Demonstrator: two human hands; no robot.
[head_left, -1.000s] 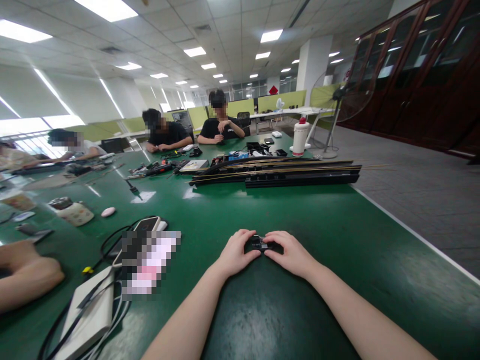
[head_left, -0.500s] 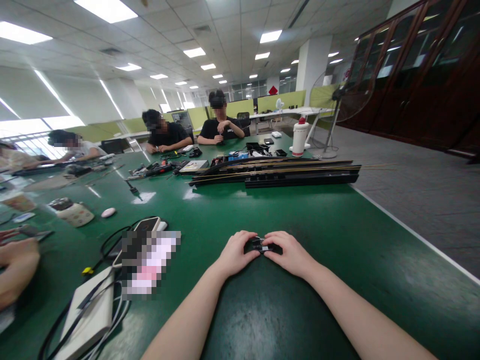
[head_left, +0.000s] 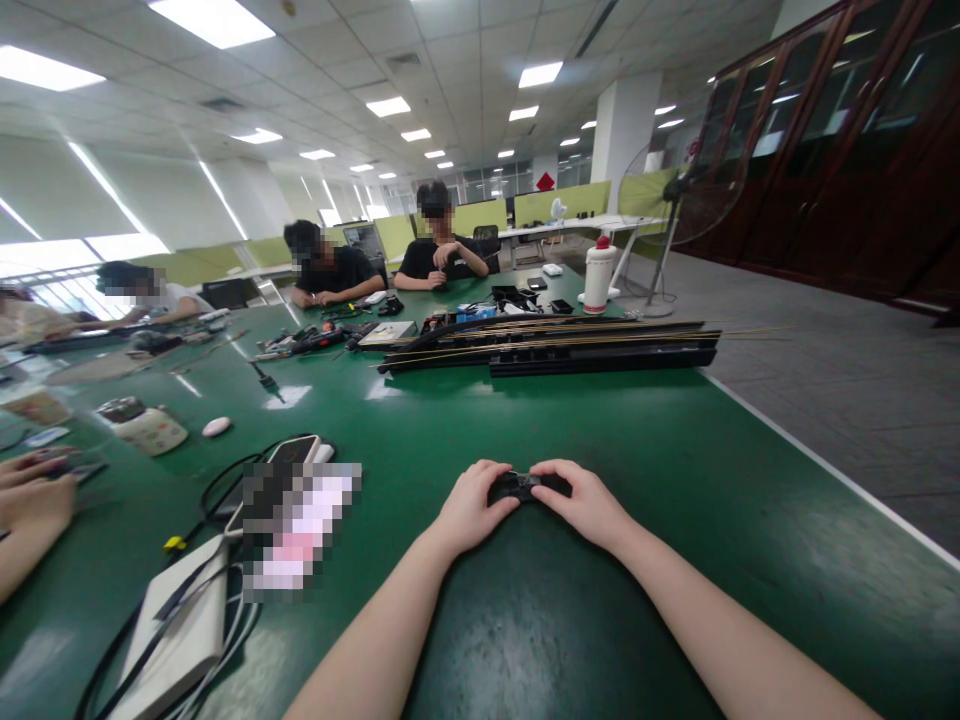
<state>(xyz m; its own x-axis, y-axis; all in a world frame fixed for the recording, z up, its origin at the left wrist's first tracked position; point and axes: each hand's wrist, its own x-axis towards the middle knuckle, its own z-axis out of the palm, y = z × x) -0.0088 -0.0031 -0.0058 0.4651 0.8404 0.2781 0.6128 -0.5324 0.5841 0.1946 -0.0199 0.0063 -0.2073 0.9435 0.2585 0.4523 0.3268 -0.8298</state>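
Observation:
A small black part (head_left: 519,485) with a bit of bare metal showing lies between my two hands, low over the green table (head_left: 600,430). My left hand (head_left: 476,505) has its thumb and fingers closed on the part's left end. The right end is pinched by my right hand (head_left: 581,503), thumb below and fingers above. My fingers cover much of it, and its exact kind is too small to tell.
Black strips with thin brass-coloured rods (head_left: 555,345) lie across the table ahead. A white bottle (head_left: 598,275) stands behind them. To my left are a pale box (head_left: 176,620), cables and a phone (head_left: 274,480). A co-worker's hand (head_left: 34,510) rests at the far left.
The small black part has turned slightly between my fingers, and my right fingers have shifted a little. The co-worker's hand at the left has moved.

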